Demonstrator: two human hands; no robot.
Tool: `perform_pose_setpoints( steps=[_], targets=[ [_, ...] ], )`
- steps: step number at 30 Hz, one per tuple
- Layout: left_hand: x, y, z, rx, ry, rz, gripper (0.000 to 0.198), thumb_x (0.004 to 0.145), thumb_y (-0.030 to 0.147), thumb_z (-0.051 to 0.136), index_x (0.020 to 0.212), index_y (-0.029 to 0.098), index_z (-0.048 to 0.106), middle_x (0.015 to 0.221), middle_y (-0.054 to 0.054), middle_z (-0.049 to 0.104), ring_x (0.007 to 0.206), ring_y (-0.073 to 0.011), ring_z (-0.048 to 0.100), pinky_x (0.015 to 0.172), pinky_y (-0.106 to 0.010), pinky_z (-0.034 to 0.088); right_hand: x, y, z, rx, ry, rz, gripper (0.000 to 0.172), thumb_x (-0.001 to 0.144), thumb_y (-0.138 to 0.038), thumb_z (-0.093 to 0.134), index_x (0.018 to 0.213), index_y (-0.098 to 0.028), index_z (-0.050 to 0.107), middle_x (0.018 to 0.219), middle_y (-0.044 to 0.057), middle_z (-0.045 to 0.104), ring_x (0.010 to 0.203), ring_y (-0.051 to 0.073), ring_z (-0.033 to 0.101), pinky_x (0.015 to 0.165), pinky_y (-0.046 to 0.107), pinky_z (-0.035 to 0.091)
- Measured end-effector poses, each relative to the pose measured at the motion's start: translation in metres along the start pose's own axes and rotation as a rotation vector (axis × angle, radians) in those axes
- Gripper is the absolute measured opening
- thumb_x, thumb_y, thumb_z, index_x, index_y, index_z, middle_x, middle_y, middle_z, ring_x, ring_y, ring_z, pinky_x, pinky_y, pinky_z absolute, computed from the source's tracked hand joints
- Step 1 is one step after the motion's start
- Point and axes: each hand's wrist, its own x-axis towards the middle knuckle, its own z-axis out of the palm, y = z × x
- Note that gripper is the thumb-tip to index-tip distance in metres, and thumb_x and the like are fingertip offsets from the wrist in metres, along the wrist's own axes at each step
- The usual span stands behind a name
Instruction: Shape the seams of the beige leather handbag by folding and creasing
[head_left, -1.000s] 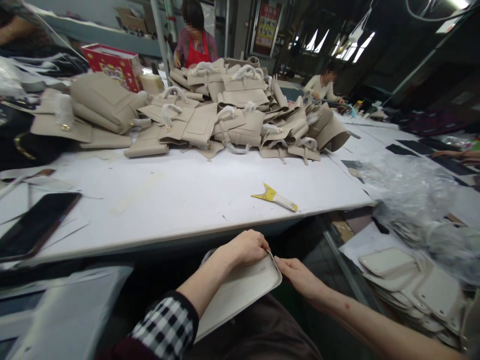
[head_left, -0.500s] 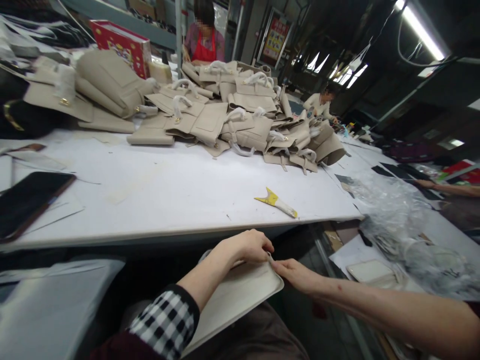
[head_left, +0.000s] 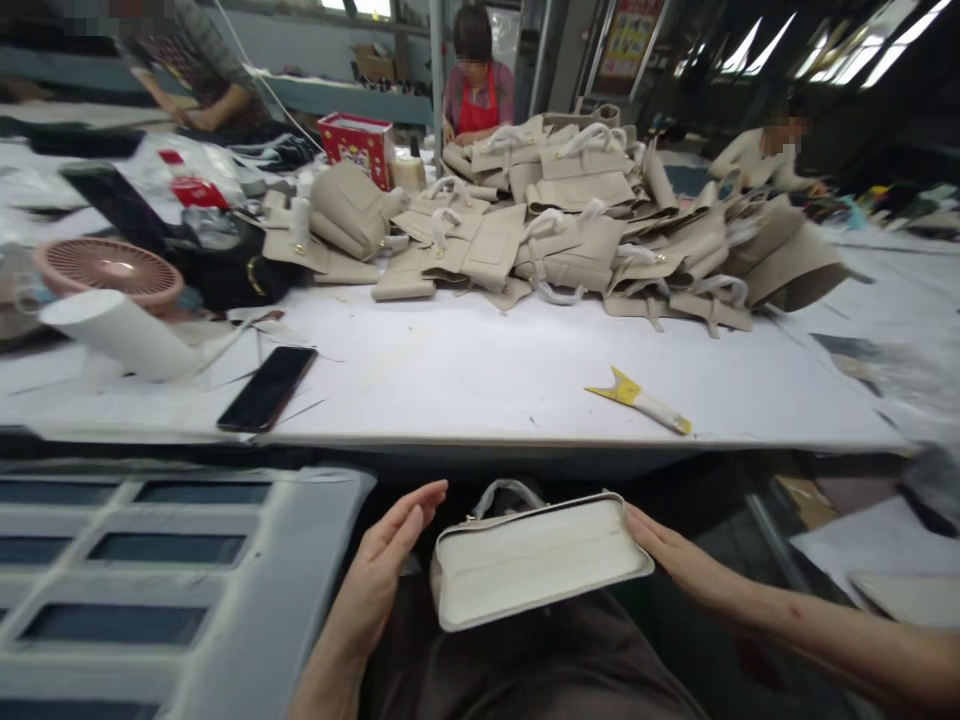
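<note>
**Bag point(head_left: 536, 575) over the lap point(head_left: 525, 670), left hand point(head_left: 377, 565) free**

I have the bag's white panel point(head_left: 555, 555) facing me, below the bench point(head_left: 450, 370) edge. The left fingers point(head_left: 421, 496) stretch unclenched, just beside it; the right hand point(head_left: 671, 555) touches its right end, whether gripping I cannot tell.

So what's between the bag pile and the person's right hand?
In the head view, a yellow-and-white tool lies on the white table between the bag pile and the right hand.

The white table point(head_left: 450, 390) holds beige bags point(head_left: 491, 245), a phone point(head_left: 268, 390) and a yellow-ended tool point(head_left: 639, 400).
</note>
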Motion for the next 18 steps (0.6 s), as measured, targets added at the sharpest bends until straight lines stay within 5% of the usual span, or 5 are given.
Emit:
perform_pose_setpoints(
  steps=[6,12,18],
  targets=[
    [-0.041,-0.036,0.022,-0.290,0.085,-0.141,0.057,0.080,0.047,0.073,0.129,0.020,0.059,0.135,-0.012,0.056,0.128,-0.0345,0.047,0.111,-0.045,0.034,0.012,0.023,-0.004,0.275,-0.117,-0.014,0.069,0.090,-0.060,0.053,0.149,-0.031,0.033,0.153,-0.007,0.034,0.144,0.018,0.023,0.120,0.030,0.022],
    [-0.038,-0.042,0.031,-0.303,0.112,-0.152,0.066,0.076,0.044,0.076,0.133,0.019,0.053,0.133,-0.011,0.058,0.124,-0.0321,0.052,0.098,-0.033,0.047,0.017,0.023,0.000,0.077,-0.089,-0.251,0.065,0.093,-0.061,0.046,0.149,-0.031,0.030,0.156,-0.004,0.031,0.144,0.021,0.024,0.123,0.039,0.005],
    [-0.031,-0.033,0.019,0.237,0.154,0.002,0.062,0.078,0.054,0.069,0.130,0.024,0.055,0.138,-0.008,0.052,0.131,-0.0332,0.042,0.114,-0.047,0.029,0.032,0.022,0.001,0.223,-0.184,-0.276,0.065,0.095,-0.060,0.041,0.149,-0.025,0.032,0.154,0.004,0.033,0.141,0.022,0.032,0.121,0.041,0.019]
  ],
)
